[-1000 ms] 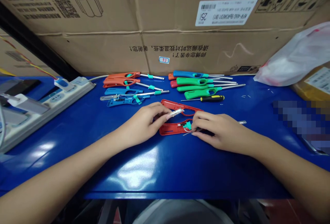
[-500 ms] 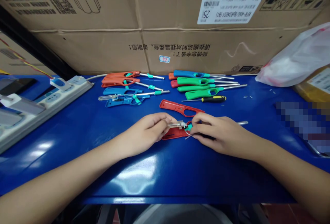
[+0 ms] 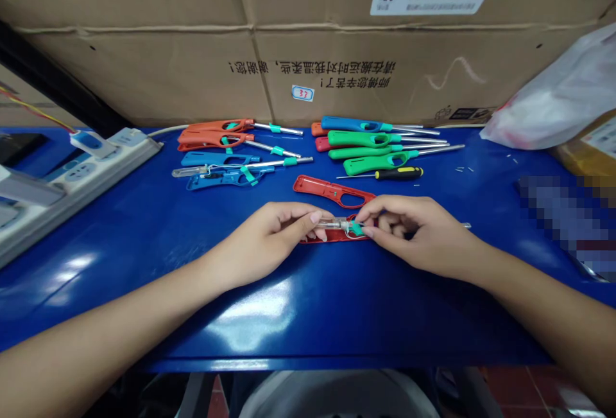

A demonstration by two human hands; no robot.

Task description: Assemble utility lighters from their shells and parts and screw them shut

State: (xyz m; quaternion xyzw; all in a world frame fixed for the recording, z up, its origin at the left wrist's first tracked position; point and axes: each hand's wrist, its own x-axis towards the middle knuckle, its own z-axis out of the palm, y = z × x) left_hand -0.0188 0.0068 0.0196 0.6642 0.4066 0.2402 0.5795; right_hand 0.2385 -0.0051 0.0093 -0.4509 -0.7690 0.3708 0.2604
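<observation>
My left hand (image 3: 272,238) pinches the clear fuel tank (image 3: 332,223) of a lighter between thumb and fingers. At the tank's right end, my right hand (image 3: 423,232) is closed on the small green trigger (image 3: 356,229), with a thin white wire beside it. Beneath both hands lies a red casing half (image 3: 339,236), partly covered by the fingers. The other red casing half (image 3: 317,185) rests just behind, inner side up. Past my right hand, the tip of a metal tube (image 3: 466,225) pokes out; the rest is hidden.
Orange lighters (image 3: 212,135) and opened blue lighter parts (image 3: 226,177) lie back left. Green lighters (image 3: 370,164) and a blue one (image 3: 351,124) lie back right, behind a screwdriver (image 3: 397,174). A power strip (image 3: 96,167) borders the left; a cardboard box (image 3: 192,71) stands behind.
The clear tank now lies more level, close over the red casing. My right fingers have shifted and pinch closer at the green trigger. The view has tilted down slightly.
</observation>
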